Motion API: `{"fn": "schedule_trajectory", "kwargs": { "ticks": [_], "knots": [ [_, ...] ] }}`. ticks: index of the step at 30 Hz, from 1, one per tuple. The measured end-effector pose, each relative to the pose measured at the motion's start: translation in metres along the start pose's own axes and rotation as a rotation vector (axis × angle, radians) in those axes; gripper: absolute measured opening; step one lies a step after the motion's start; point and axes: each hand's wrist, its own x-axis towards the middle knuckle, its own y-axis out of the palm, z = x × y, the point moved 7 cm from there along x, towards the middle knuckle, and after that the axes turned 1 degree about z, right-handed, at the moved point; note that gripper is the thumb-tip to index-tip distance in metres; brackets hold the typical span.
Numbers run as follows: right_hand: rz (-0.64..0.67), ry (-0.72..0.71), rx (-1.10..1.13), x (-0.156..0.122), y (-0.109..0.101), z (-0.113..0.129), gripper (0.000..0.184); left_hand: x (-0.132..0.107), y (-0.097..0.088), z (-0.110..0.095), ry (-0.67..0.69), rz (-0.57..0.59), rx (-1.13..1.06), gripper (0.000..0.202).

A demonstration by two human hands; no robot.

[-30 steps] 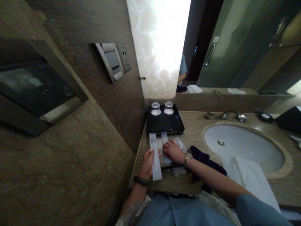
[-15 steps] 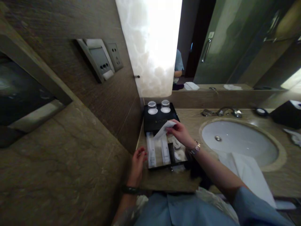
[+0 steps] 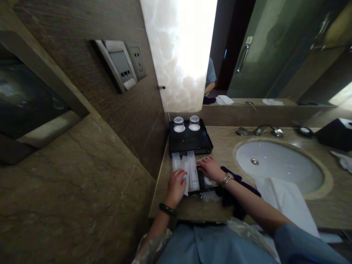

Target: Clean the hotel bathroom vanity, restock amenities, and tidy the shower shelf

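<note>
My left hand (image 3: 177,185) is at the left part of the pulled-out drawer of a black amenity box (image 3: 189,141). Its fingers are bent and closed on a slim white packet (image 3: 186,189). Beside that packet, a long white sachet (image 3: 193,176) lies lengthwise in the drawer, and another white packet (image 3: 176,161) lies at the left side. My right hand (image 3: 210,168) rests over the drawer's right compartment, fingers apart near the black divider (image 3: 201,179). It partly hides the small white items there.
Two upturned glasses (image 3: 194,121) stand on the box. A dark purple cloth (image 3: 233,194) lies under my right forearm. To the right are the sink (image 3: 286,161), a faucet (image 3: 265,129), a white towel (image 3: 286,200) over the sink's front edge, and a black tissue box (image 3: 335,134). A wall rises at left.
The white packet that my right hand held up is down in the drawer. My left hand has come in from the left side onto it. My right hand has lowered to the right compartment.
</note>
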Motion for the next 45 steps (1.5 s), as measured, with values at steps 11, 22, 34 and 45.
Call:
{"fn": "schedule_trajectory", "kwargs": {
  "ticks": [11,22,34,45],
  "knots": [
    [0.062,0.048,-0.022,0.000,0.012,-0.004,0.024,0.048,0.035,0.010,-0.084,0.073,0.364,0.035],
    [0.169,0.098,0.009,-0.016,0.015,0.022,0.039,0.030,0.051,-0.003,0.016,0.289,0.513,0.039],
    [0.274,-0.162,0.013,0.003,0.018,0.029,0.026,0.010,0.047,-0.001,0.023,0.351,0.490,0.031],
    [0.092,-0.105,-0.125,0.015,-0.008,-0.024,0.027,0.011,0.057,-0.008,0.021,0.362,0.494,0.044]
  ]
}}
